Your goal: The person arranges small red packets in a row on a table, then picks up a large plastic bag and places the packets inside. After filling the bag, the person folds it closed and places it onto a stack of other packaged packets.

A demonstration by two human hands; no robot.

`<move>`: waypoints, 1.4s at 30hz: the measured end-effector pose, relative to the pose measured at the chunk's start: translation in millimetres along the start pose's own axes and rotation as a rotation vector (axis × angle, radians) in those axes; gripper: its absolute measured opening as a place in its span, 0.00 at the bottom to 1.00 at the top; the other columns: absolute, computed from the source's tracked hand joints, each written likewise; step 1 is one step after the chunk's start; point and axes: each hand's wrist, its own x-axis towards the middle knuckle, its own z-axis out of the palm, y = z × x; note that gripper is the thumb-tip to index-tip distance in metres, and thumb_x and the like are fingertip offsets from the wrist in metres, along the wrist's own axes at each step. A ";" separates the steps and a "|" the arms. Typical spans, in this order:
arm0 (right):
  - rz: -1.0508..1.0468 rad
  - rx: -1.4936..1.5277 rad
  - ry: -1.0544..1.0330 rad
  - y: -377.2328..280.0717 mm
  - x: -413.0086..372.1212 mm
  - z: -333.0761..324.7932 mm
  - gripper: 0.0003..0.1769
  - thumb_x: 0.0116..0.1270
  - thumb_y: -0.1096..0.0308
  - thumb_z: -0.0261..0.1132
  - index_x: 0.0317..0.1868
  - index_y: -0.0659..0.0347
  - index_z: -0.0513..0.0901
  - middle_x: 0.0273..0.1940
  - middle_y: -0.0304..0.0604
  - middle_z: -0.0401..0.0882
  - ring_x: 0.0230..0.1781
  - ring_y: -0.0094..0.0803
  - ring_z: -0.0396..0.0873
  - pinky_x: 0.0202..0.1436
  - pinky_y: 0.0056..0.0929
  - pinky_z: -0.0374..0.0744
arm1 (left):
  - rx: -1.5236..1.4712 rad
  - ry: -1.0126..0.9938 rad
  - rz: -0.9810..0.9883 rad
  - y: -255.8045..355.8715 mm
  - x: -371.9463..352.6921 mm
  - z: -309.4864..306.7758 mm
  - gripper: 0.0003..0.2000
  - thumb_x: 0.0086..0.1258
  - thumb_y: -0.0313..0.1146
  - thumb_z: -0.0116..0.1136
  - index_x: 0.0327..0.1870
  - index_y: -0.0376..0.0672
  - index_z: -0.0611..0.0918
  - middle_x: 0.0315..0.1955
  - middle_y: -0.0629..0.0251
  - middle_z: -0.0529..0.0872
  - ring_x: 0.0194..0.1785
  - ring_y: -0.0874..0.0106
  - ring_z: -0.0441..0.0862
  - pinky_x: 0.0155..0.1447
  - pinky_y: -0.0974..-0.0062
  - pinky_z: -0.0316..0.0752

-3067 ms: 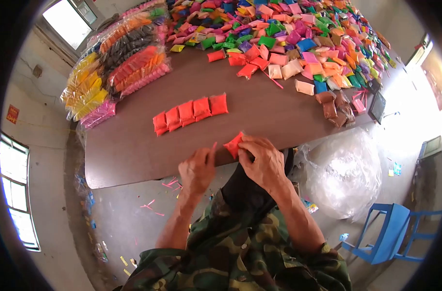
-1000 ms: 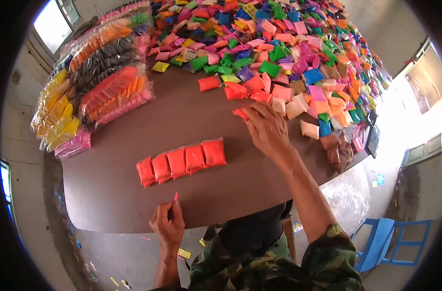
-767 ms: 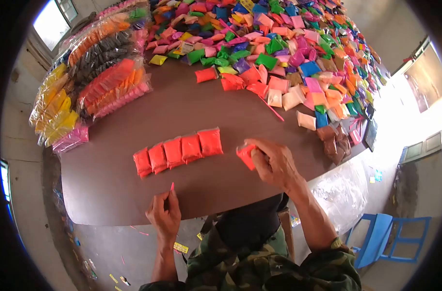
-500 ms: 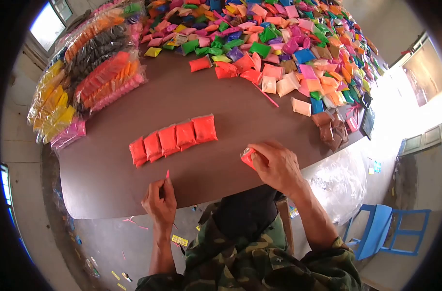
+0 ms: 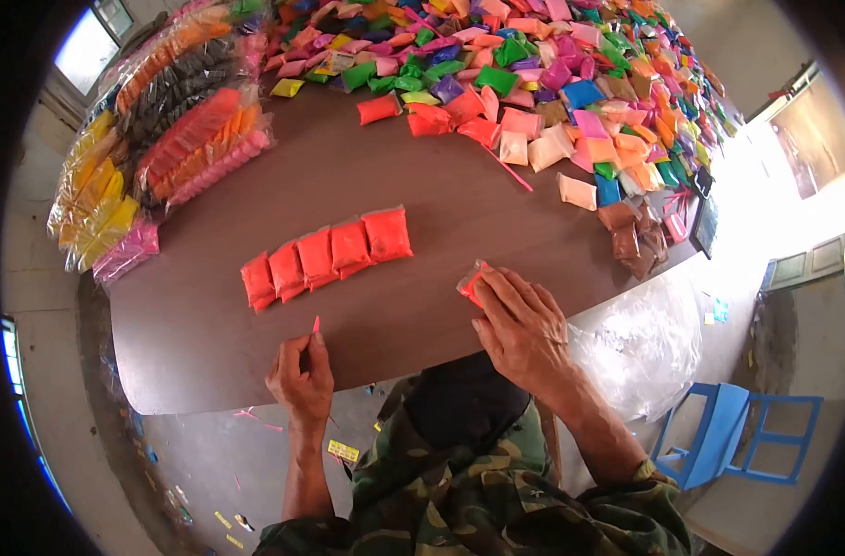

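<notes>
My left hand is closed in a pinch near the table's front edge. A short tip of a thin pink stick pokes up between thumb and forefinger; the rest of it is hidden. To the right, my right hand rests over a small red packet on the table, its fingers drawn together across it. Only the packet's left end with clear wrap shows. Between and beyond my hands lies a slanting row of several puffy red packets, side by side and partly stacked.
Loose colourful packets heap across the back of the brown table. Bagged rows of packets stand at the left. Brown packets and a pink stick lie toward the right. A blue chair stands on the floor.
My right hand has turned palm down and flattened over the red packet, lower against the table. My left hand keeps its pinch, shifted very slightly left. The row of red packets is unchanged.
</notes>
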 end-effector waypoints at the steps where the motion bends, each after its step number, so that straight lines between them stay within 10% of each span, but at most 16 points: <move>1: -0.012 0.000 -0.003 0.9 2.1 0.6 0.25 0.66 0.71 0.74 0.64 0.65 0.83 0.69 0.49 0.79 0.69 0.47 0.80 0.65 0.47 0.80 | 0.004 0.001 0.006 1.1 0.8 0.1 0.05 0.75 0.26 0.72 0.40 0.37 0.85 0.28 0.57 0.87 0.28 0.66 0.83 0.36 0.69 0.77; 42: 0.054 0.108 0.206 4.9 -6.0 18.0 0.20 0.57 0.76 0.75 0.51 0.62 0.85 0.58 0.47 0.84 0.61 0.46 0.85 0.62 0.47 0.81 | -0.041 -0.520 0.449 119.2 55.9 91.1 0.07 0.75 0.30 0.66 0.34 0.44 0.81 0.29 0.59 0.86 0.33 0.53 0.87 0.35 0.55 0.79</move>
